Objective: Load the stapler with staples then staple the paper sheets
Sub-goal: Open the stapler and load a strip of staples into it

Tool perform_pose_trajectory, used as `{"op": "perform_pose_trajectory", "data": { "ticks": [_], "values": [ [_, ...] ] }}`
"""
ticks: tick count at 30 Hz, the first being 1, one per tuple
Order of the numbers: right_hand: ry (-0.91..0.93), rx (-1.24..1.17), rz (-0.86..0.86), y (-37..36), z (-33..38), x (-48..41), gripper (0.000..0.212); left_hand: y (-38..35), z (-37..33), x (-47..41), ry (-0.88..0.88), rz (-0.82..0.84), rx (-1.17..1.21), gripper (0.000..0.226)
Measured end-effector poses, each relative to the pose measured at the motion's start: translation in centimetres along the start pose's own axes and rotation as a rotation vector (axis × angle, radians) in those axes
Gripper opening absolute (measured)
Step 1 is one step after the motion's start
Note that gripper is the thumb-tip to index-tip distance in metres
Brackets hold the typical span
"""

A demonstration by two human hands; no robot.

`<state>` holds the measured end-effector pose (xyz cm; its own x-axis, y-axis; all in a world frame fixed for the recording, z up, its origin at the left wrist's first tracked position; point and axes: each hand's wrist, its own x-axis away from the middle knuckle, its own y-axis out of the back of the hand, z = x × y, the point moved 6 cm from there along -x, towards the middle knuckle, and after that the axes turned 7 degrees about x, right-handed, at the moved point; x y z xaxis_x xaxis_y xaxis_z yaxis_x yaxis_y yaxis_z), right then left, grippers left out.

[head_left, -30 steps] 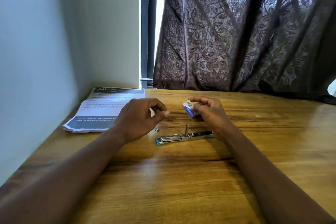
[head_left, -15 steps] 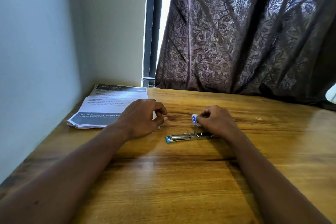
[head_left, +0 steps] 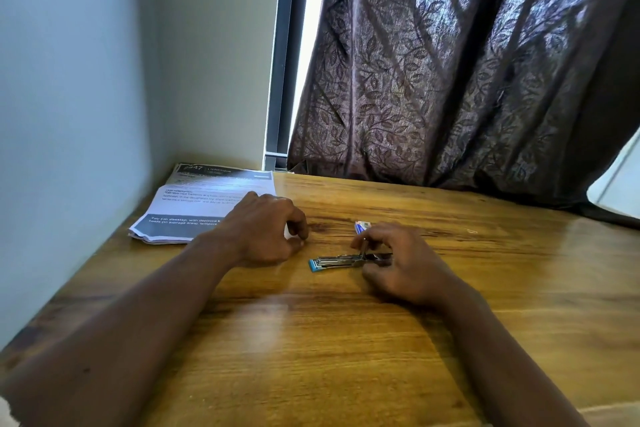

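Now right hand (head_left: 398, 260) pinches the stapler (head_left: 341, 261); left hand (head_left: 266, 229) curled, empty.

A wooden counter (head_left: 346, 340) with a glossy grain carries a stack of printed paper sheets (head_left: 204, 201) in its far left corner. Right of the sheets and nearer lies an opened metal stapler (head_left: 337, 261) with a blue tip. Just beyond the stapler sits a small blue and white box (head_left: 362, 226), probably staples, though it is too small to read.
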<state>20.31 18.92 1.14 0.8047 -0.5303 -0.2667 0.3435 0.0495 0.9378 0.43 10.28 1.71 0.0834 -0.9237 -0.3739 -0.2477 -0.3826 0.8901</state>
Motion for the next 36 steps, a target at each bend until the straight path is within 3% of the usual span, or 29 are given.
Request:
{"op": "perform_pose_trajectory", "data": {
  "ticks": [5, 12, 19, 23, 32, 36],
  "values": [
    [-0.012, 0.005, 0.002, -0.6, -0.2, -0.3, 0.02, -0.3, 0.4, 0.0, 0.031, 0.003, 0.056, 0.014],
    [-0.047, -0.02, -0.138, -0.4, 0.0, -0.5, 0.014, -0.1, 0.4, -0.2, 0.043, -0.078, 0.194, 0.01],
    [-0.119, -0.128, -0.305, 0.2, -0.1, -0.5, 0.019, 0.3, 0.1, 0.1, 0.091, -0.3, 0.673, 0.005],
    [-0.129, -0.213, -0.35, 0.2, 0.2, -0.5, 0.02, 0.3, -1.1, 0.3, 0.067, -0.325, 0.807, 0.008],
    [-0.063, -0.183, -0.306, -0.1, 1.1, -0.5, 0.024, 0.6, -2.0, 0.4, 0.038, -0.294, 0.803, 0.01],
    [-0.055, -0.121, -0.285, -0.2, 1.4, -0.6, 0.028, 0.6, -2.0, 0.4, 0.06, -0.333, 0.832, 0.023]
  ]
}}
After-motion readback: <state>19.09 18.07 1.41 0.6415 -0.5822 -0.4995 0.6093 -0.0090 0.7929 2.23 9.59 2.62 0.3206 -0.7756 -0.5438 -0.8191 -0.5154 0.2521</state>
